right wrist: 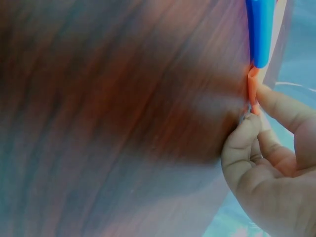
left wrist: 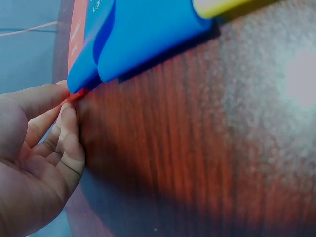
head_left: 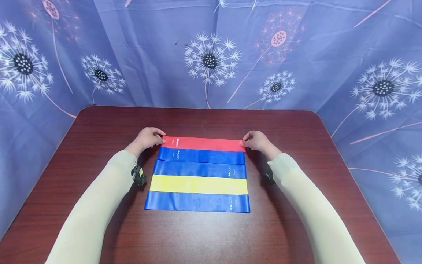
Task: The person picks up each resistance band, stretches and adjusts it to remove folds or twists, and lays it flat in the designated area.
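Observation:
A red resistance band (head_left: 204, 143) lies flat at the far end of a row of bands. My left hand (head_left: 149, 138) pinches its left end between thumb and fingers, and my right hand (head_left: 257, 141) pinches the right end. Just nearer, a blue band (head_left: 211, 156) runs along the red one's lower edge. Below it come another blue band (head_left: 197, 169), a yellow band (head_left: 197, 184) and a third blue band (head_left: 194, 201), stacked edge to edge. In the right wrist view, the red band's folded end (right wrist: 253, 89) shows at the right fingertips.
The bands lie on a dark red wooden table (head_left: 197, 238) with rounded far corners. A blue curtain (head_left: 158, 55) with dandelion prints hangs behind it and along both sides. A wrist camera (head_left: 138, 175) is strapped near the left sleeve.

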`<action>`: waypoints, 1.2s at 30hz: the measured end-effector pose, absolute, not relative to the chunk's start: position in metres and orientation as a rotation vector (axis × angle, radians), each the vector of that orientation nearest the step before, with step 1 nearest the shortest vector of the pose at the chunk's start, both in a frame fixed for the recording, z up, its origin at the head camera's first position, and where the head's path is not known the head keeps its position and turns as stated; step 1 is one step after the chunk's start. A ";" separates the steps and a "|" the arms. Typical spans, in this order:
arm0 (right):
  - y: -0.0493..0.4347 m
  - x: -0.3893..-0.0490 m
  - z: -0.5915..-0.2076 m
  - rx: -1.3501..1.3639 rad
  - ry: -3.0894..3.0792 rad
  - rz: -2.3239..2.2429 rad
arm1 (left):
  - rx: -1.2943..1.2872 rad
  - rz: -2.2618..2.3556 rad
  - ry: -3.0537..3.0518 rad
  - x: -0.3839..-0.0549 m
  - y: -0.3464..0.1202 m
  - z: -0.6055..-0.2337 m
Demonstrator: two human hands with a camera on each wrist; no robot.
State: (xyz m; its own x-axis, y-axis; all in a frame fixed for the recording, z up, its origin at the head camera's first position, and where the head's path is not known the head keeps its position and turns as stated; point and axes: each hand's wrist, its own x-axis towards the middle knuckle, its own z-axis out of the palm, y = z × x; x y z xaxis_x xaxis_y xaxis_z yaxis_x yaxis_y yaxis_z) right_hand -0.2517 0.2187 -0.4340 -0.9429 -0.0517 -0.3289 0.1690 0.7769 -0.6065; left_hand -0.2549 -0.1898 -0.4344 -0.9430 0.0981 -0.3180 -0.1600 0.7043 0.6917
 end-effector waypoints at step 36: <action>0.229 -0.231 -0.434 0.094 2.532 -1.355 | -0.020 1.119 2.556 -0.234 -0.209 -0.437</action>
State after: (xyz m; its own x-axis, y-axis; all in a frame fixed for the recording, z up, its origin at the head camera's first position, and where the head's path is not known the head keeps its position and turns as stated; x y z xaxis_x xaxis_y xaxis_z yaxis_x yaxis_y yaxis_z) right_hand -0.2310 0.2291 -0.4337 -0.9622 -0.0683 -0.2638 0.1815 0.5613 -0.8075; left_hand -0.2340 -0.2092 -0.4369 -0.9387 0.1258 -0.3210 -0.1506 0.6879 0.7100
